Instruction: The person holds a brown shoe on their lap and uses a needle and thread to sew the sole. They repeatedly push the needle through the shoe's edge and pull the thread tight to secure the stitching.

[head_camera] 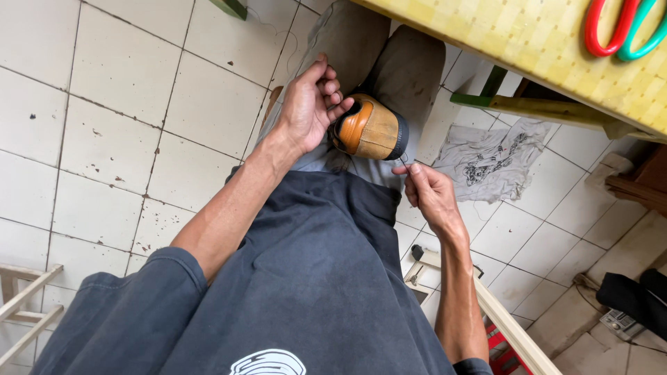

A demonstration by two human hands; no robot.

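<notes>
A tan and orange shoe (372, 129) with a dark sole edge rests on my lap, over grey trousers. My left hand (309, 104) grips its orange end, fingers curled into the opening. My right hand (427, 191) sits just below the shoe's right side, its fingers pinched on a thin dark needle or thread (403, 161) that reaches up toward the sole edge. I cannot tell whether it is a needle or a thread.
A yellow checked tabletop (528, 42) crosses the top right, with red and green scissors handles (622, 28) on it. A crumpled grey rag (493, 156) lies on the white tiled floor. A wooden frame (507, 326) stands at right, another (24, 305) at lower left.
</notes>
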